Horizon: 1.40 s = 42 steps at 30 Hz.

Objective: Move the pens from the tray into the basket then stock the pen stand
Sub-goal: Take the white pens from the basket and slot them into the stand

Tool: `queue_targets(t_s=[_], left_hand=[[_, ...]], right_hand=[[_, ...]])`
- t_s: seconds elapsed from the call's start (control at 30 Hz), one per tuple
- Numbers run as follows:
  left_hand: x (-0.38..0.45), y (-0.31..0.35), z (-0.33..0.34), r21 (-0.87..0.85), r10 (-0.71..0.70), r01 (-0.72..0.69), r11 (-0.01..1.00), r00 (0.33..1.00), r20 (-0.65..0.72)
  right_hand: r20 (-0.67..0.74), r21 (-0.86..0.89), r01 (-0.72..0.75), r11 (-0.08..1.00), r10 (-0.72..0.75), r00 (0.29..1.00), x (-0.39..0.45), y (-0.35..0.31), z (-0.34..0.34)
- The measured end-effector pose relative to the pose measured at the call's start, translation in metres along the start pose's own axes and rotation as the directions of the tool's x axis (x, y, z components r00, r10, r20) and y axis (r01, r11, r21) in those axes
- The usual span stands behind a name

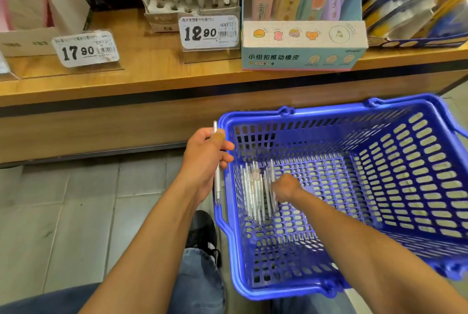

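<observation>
Basket (336, 111): blue, lower right, pens (255, 192) inside.
Left hand (202, 159): grips one pen (217, 187).
Right hand (286, 187): on pens, grip unclear.
Advice: gather pens aligned before lifting.

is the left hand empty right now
No, the left hand grips a white pen upright just outside the blue basket, while the right hand reaches the pens inside.
</observation>
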<state>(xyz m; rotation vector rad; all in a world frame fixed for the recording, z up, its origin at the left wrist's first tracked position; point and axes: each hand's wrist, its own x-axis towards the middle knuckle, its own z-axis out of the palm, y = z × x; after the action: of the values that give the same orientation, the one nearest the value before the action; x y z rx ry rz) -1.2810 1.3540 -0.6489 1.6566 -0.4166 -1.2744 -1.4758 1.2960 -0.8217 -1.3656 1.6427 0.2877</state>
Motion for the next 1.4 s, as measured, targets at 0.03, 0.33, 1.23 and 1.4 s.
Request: queue_targets(t_s=[0.03, 0.33, 1.23, 1.4], left_hand=[[0.0, 0.0, 0.001, -0.001, -0.001, 0.001, 1.0, 1.0, -0.001], [-0.015, 0.004, 0.017, 0.031, 0.053, -0.055, 0.998, 0.998, 0.037], [-0.014, 0.001, 0.011, -0.192, -0.182, 0.219, 0.957, 0.964, 0.192], [-0.014, 0.004, 0.011, -0.178, -0.189, 0.229, 0.957, 0.958, 0.217]], right_hand=[[0.007, 0.095, 0.035, 0.995, -0.036, 0.999, -0.008, -0.004, -0.008], [0.084, 0.654, 0.395, 0.645, -0.581, 0.81, -0.134, -0.058, -0.04], [-0.117, -0.185, -0.03, 0.982, 0.008, 0.993, 0.015, 0.016, 0.009], [-0.138, -0.251, -0.045, 0.967, 0.01, 0.99, 0.019, 0.019, 0.013]])
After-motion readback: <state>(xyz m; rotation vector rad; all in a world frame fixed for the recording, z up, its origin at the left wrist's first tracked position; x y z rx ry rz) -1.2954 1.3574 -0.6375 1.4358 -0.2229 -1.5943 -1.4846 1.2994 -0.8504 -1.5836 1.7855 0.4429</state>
